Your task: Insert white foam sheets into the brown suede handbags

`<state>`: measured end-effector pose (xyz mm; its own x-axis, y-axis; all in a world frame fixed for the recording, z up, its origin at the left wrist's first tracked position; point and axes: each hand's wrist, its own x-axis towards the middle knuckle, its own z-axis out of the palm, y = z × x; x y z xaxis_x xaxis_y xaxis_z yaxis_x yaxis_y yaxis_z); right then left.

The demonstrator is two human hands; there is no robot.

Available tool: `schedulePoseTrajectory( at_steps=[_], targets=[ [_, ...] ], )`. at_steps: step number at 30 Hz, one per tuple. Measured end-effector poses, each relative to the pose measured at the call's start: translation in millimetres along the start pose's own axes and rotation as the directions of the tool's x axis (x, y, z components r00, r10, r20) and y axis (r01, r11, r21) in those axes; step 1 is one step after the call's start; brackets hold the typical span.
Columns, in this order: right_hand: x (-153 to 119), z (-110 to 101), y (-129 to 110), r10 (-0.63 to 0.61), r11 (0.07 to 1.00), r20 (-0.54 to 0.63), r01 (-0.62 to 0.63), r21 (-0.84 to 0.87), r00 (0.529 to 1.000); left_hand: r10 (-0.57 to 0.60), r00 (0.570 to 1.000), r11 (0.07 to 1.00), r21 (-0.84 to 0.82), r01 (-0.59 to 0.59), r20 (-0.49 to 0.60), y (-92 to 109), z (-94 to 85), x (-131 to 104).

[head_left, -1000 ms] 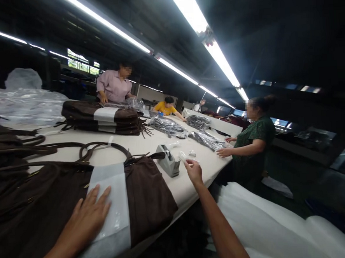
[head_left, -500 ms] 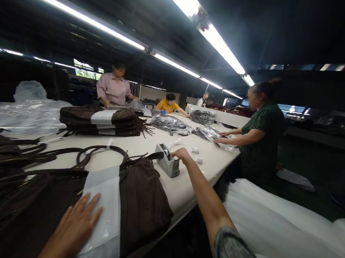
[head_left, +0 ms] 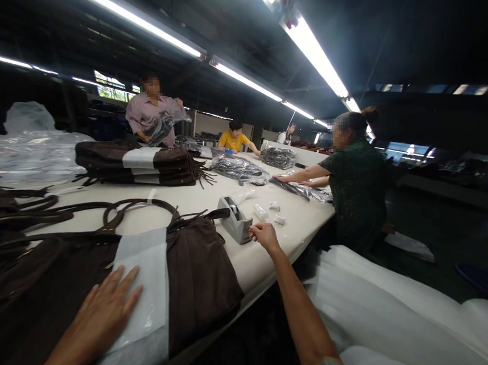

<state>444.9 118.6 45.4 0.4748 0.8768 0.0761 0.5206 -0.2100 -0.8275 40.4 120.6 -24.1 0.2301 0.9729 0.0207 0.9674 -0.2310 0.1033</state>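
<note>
My left hand (head_left: 109,306) lies flat with spread fingers on a white foam wrap (head_left: 146,282). This wrap goes around the middle of a dark brown bag (head_left: 204,278) lying on the table, its handles (head_left: 140,202) stretched out behind it. To the right of the bag stands a grey tape dispenser (head_left: 238,227). At its front cutting end, my right hand (head_left: 266,237) is closed in a pinch on the adhesive tape, of which hardly anything shows.
Small clear tape rolls (head_left: 260,212) lie beyond the dispenser. A stack of wrapped brown bags (head_left: 137,164) sits farther back, near plastic-covered bags (head_left: 239,169). White foam sheets (head_left: 379,301) rise at the lower right. Co-workers stand around the table (head_left: 203,198), one at the right (head_left: 355,181).
My right hand has moved from the top of the dispenser to just past its front end, fingers pinched. My left hand stays on the wrap. The co-worker at the back left has lifted a plastic-covered item.
</note>
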Motion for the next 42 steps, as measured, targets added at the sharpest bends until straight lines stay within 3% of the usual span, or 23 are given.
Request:
schedulePoseTrajectory(
  at_steps=[5,8,10,12,14,17,21,27,36,42],
  targets=[
    [-25,4,10,0.048,0.997,-0.154,-0.056,-0.048,0.987,0.0,0.999,0.999,-0.045,0.002,0.042,8,-14.3,-6],
    [-68,7,-8,0.027,0.99,-0.143,-0.006,0.144,0.989,-0.004,0.997,0.99,-0.138,0.015,0.079,14,-25.1,-11],
    [-107,16,-33,-0.01,0.893,-0.074,0.042,0.448,0.997,-0.002,0.995,0.984,-0.178,0.021,0.103,13,-29.3,-11],
    [-150,32,-63,-0.044,0.763,0.095,-0.028,0.645,0.994,0.012,0.989,0.976,-0.216,0.019,0.144,6,-31.6,-9],
    [-189,56,-90,-0.054,0.714,0.272,-0.153,0.683,0.961,0.053,0.98,0.965,-0.262,-0.002,0.189,-4,-35.0,-10],
    [-227,103,-115,-0.034,0.682,0.41,-0.279,0.676,0.911,0.148,0.961,0.94,-0.335,-0.063,0.232,-17,-44.3,-15],
    [-238,155,-128,0.028,0.669,0.466,-0.362,0.649,0.885,0.24,0.944,0.901,-0.414,-0.128,0.229,-27,-53.0,-21],
    [-241,190,-137,0.077,0.726,0.465,-0.369,0.58,0.882,0.269,0.945,0.845,-0.516,-0.137,0.189,-36,-48.3,-21],
    [-241,198,-142,0.18,0.907,0.529,-0.347,0.237,0.829,0.256,0.956,0.799,-0.588,-0.127,0.141,-42,-38.8,-21],
    [-250,184,-138,0.112,0.982,0.585,-0.179,0.057,0.803,0.233,0.962,0.836,-0.535,-0.122,0.144,-37,-40.8,-22]
  ],
)
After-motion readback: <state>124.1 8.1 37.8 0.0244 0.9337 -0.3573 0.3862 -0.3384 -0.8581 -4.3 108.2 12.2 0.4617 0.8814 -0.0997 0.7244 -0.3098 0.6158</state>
